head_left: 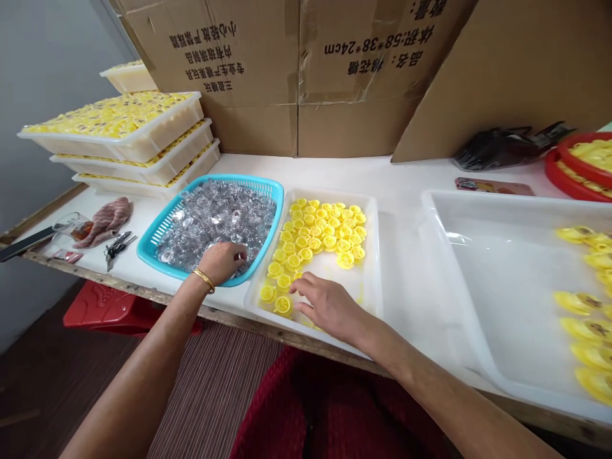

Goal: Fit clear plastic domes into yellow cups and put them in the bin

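My left hand (224,262), with a gold bracelet at the wrist, is over the near right part of a blue basket (145,250). Clear plastic pieces (217,213) fill the basket. The fingers of this hand are curled in, and what they hold, if anything, is hidden. Over the shallow white tray (375,280) hangs my right hand (327,303), thumb and forefinger apart, with nothing visible between them. Its fingertips are close to the nearest round yellow plastic pieces (301,242), which lie in uneven rows toward the tray's left and far sides.
Stacked trays of yellow pieces (115,143) stand at the back left. Keys (117,248), a pink cloth (109,220) and a glass (71,228) lie left of the basket. A larger white tray (454,280) is at right. Cardboard (258,121) walls the back; a red stool (109,309) is below.
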Demonstrator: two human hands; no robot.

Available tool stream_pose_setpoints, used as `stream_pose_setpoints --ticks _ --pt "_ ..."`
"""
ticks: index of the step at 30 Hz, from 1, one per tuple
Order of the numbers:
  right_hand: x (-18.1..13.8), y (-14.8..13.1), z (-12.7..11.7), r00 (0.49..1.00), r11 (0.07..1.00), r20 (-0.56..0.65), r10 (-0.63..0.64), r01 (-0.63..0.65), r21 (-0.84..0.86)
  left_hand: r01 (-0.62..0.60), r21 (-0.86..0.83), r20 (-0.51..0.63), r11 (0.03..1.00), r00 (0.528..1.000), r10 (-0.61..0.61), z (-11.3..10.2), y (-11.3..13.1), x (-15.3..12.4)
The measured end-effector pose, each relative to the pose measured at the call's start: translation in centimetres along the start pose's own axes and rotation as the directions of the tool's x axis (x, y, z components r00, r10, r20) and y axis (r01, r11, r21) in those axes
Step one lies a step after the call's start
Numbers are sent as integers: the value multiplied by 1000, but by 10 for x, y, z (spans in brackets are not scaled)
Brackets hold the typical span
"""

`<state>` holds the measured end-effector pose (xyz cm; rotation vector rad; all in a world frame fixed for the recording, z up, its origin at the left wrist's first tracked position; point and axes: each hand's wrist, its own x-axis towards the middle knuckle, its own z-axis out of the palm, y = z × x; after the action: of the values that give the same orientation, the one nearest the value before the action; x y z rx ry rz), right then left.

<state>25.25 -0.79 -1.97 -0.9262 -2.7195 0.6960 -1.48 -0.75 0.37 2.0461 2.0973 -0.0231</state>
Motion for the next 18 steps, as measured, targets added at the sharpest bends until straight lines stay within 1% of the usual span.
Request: stream_pose_setpoints --ticks 2,6,8,10,14,18 --pt "2 -6 1 996 999 80 -38 40 -36 -30 -30 -27 999 999 30 0 2 -1" --pt "10 -9 7 987 987 144 -74 93 -129 -96 -107 -99 990 991 85 -1 5 -3" --pt "15 -7 10 982 980 160 -102 127 -156 -98 -149 -139 984 987 77 0 5 -4" --pt "18 -6 12 979 978 170 -111 138 -157 -70 -193 -180 979 983 35 1 4 -4" --pt "13 -4 6 989 992 141 -54 69 -106 2 -289 -279 957 957 -86 3 -3 -5" --pt "-9 3 -8 998 999 53 40 -39 -16 10 -420 -331 907 929 -163 6 -11 -7"
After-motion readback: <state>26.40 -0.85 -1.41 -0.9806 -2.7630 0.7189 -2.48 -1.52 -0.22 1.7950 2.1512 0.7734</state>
